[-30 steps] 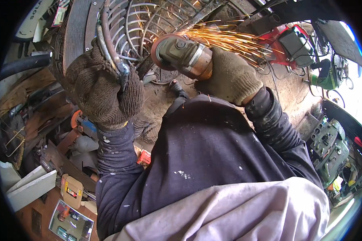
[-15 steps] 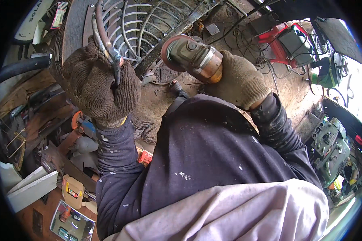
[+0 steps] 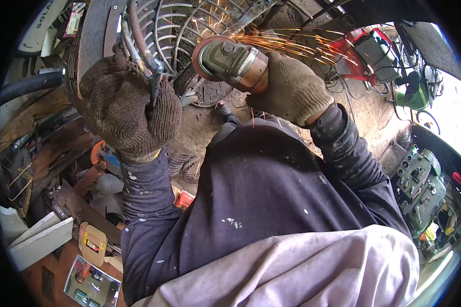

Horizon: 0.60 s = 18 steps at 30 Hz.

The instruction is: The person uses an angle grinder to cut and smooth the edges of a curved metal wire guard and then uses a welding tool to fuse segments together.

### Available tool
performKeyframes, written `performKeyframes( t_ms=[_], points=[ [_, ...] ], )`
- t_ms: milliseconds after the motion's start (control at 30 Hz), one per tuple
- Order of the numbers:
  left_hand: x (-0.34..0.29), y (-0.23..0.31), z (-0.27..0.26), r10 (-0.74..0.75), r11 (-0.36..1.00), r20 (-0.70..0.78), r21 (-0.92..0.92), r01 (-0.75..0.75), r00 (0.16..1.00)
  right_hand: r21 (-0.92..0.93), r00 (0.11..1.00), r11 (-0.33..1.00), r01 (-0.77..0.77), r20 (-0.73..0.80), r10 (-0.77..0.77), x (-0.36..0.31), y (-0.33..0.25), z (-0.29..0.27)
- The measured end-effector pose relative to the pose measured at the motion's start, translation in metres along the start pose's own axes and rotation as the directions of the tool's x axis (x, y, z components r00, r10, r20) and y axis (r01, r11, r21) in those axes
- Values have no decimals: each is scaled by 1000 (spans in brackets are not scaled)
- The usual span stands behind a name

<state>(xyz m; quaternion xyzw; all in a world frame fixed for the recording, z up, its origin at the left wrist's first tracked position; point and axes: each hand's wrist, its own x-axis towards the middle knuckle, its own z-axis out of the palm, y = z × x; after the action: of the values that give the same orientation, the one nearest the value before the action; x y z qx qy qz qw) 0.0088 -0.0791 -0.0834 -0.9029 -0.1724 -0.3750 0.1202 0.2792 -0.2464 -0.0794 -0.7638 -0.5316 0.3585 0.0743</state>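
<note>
My left hand (image 3: 120, 105), in a brown knitted glove, is closed around the lower end of a bent metal rod piece (image 3: 140, 41) whose rods join near the fingers. My right hand (image 3: 294, 89), gloved likewise, grips the body of an angle grinder (image 3: 243, 66). Its reddish disc (image 3: 201, 57) points left, close to the rod piece; from here I cannot tell what it touches. Orange sparks (image 3: 281, 43) fly from beside the disc toward the right. Behind the rods is a curved metal grille (image 3: 182, 25).
Cables (image 3: 333, 77) lie on the dirt floor near a red plastic chair (image 3: 351, 53). A green machine (image 3: 420, 189) with knobs stands at the right. Scrap wood (image 3: 46, 148), white boards (image 3: 41, 238) and a mirror-like tray (image 3: 92, 281) crowd the left side.
The grinder and my right hand have moved left and slightly up, nearer the rods. Sparks have appeared. The rod piece has shifted slightly to the right.
</note>
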Motion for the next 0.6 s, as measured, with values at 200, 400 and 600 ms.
performKeyframes(
  t_ms=[200,400,600],
  points=[
    [25,33,-2,-93,984,-39,-155,86,995,6,996,997,-83,36,83,-12,-6,-4],
    [26,35,-5,-130,971,-69,-212,112,989,35,999,998,-45,-10,46,-11,10,2],
    [23,41,-9,-150,977,-73,-162,137,986,38,998,999,-40,57,38,-3,-5,2]
  ],
)
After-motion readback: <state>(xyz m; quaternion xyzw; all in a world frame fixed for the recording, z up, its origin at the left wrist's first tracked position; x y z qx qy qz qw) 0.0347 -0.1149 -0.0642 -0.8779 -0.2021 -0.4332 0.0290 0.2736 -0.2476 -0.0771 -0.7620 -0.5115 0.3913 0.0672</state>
